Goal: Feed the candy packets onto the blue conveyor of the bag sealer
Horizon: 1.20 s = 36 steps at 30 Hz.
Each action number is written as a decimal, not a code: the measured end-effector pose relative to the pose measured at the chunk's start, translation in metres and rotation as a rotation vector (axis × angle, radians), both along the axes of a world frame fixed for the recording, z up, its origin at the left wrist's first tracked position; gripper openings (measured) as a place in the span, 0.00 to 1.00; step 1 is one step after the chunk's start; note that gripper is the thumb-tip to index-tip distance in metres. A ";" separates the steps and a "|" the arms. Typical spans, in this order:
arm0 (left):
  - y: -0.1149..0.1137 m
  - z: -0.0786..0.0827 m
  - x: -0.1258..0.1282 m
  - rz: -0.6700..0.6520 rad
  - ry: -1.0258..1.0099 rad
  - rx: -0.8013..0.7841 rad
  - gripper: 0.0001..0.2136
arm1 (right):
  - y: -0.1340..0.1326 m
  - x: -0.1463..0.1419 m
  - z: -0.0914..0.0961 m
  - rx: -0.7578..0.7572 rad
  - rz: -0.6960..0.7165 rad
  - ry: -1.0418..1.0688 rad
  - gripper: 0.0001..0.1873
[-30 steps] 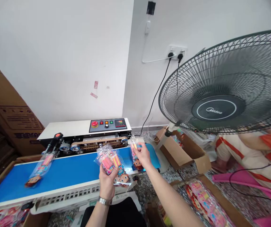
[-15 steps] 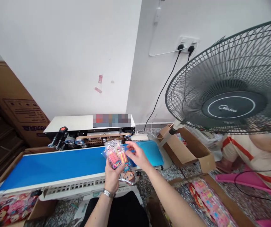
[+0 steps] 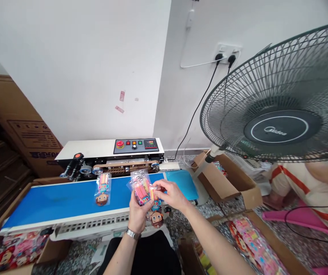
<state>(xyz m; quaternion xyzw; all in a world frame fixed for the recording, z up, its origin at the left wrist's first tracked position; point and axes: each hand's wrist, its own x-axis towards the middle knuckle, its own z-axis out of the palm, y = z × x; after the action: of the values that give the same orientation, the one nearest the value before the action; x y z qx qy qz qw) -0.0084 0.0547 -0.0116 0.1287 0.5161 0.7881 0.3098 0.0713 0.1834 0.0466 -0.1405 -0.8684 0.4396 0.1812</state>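
Note:
My left hand [image 3: 136, 214], with a watch on the wrist, grips a small stack of clear candy packets [image 3: 143, 191] with pink sticks and cartoon faces, held over the near edge of the blue conveyor belt [image 3: 57, 200]. My right hand [image 3: 171, 194] pinches the right side of the top packet in that stack. One packet [image 3: 102, 189] lies alone on the belt, its top under the sealing machine [image 3: 109, 160] with its control panel.
A large standing fan [image 3: 278, 99] fills the right side. Cardboard boxes of packets sit at the lower right [image 3: 252, 244] and under the belt's left end [image 3: 15, 252]. An open box [image 3: 229, 183] stands by the fan pole. Another person [image 3: 309, 179] sits behind the fan.
My right hand left a packet on the belt, came back to the stack and now pinches its top packet. The placed packet has travelled left along the sealer.

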 end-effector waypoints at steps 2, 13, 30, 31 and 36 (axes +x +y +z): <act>0.000 0.000 0.000 0.002 0.002 0.004 0.26 | 0.000 0.001 -0.002 0.011 -0.001 0.002 0.07; 0.002 0.002 -0.002 0.061 -0.049 0.004 0.22 | -0.021 0.001 -0.058 -0.415 -0.414 0.182 0.13; -0.001 0.009 -0.007 -0.013 -0.098 0.054 0.25 | 0.035 -0.034 -0.042 -0.039 -0.382 0.024 0.11; -0.001 0.008 -0.006 -0.018 -0.090 0.056 0.25 | 0.024 -0.031 -0.036 -0.087 -0.306 0.050 0.12; 0.000 0.004 -0.004 -0.012 -0.086 0.052 0.24 | -0.011 -0.016 -0.022 -0.075 -0.198 0.047 0.12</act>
<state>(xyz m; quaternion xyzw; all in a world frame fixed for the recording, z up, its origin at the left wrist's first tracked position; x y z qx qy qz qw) -0.0125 0.0549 -0.0078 0.1058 0.4807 0.8042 0.3332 0.0558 0.1719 0.0246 -0.2218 -0.8289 0.4548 0.2386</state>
